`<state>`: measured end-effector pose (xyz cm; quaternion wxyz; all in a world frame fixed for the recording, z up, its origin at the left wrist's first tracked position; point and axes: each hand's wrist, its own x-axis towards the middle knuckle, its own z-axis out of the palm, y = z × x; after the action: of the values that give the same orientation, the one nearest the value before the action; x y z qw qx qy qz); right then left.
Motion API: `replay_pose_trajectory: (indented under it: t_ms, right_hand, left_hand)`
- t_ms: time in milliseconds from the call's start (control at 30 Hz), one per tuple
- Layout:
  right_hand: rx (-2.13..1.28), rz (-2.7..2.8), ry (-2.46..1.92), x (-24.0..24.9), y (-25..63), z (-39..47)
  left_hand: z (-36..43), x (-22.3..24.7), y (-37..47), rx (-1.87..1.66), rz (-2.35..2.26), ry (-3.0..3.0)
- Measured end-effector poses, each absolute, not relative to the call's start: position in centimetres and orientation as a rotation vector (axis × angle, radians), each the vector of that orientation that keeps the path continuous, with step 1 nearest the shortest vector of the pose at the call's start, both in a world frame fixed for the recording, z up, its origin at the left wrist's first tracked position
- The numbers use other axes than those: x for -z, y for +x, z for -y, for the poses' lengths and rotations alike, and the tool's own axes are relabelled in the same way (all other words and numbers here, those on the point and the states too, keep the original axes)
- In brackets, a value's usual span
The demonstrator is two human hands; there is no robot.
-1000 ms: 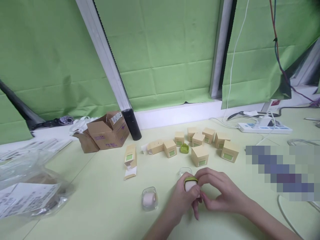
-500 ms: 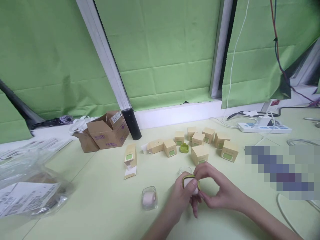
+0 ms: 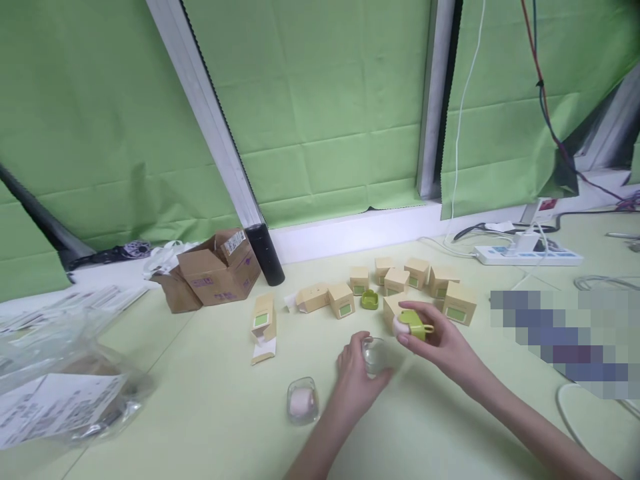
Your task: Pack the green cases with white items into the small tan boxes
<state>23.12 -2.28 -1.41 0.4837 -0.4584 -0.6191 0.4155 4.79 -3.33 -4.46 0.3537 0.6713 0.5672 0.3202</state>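
Biggest thing here was the short gap between two pieces, and honestly it was pretty small. The right hand [image 3: 434, 343] had a little green holder [image 3: 415, 325] pinched between thumb and fingers, up off the table [image 3: 240, 427] as far as I could tell, with a rounded pale piece [image 3: 401, 325] sitting in it. Counting the small loop [image 3: 429, 329] on the end, its long axis ran roughly crosswise: loop toward the right palm, pale end poking out left.

Just left of that pale end, and a bit closer to the person, was a clear case [image 3: 375, 357]. That one was the left hand's [image 3: 355, 380] business: fingers curled round its far left edge, thumb reaching along the near side. Couldn't tell if that was a proper grip or just a loose cup around it, the hand was kinda soft in the shot. Either way the left was clearly the nearer hand to the case, and the right had the green holder all to itself. The two hands weren't touching.

Off to the left of the left wrist sat another clear case with a pinkish piece [image 3: 301, 402] in it, well apart from the green holder. Past the hands there was an open green piece [image 3: 369, 300] among some small tan boxes [image 3: 341, 300].
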Motion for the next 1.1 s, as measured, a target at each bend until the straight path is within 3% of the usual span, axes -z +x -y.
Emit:
replay_pose_trajectory:
  t_ms: [233,467,767,900,1100]
  right_hand:
    - [-0.906,1.953,-1.071,2.5,22.3,2.6]
    - [-0.688,2.242,-1.112,1.8,21.9,3.4]
    - [-0.765,2.381,-1.176,2.9,22.1,3.3]
    - [-0.748,2.354,-1.148,2.9,22.0,3.9]
    - [-0.763,2.282,-1.149,2.3,22.1,3.8]
  left_hand:
    - [3.5,5.9,5.1,-0.827,-1.032,1.727]
    - [3.6,5.9,5.2,-0.749,-1.051,1.633]
    - [4.0,3.7,4.2,-0.639,-1.016,1.744]
    - [3.9,-0.4,2.3,-0.809,-1.277,1.835]
    - [-1.0,-3.2,-5.4,-0.824,-2.236,1.845]
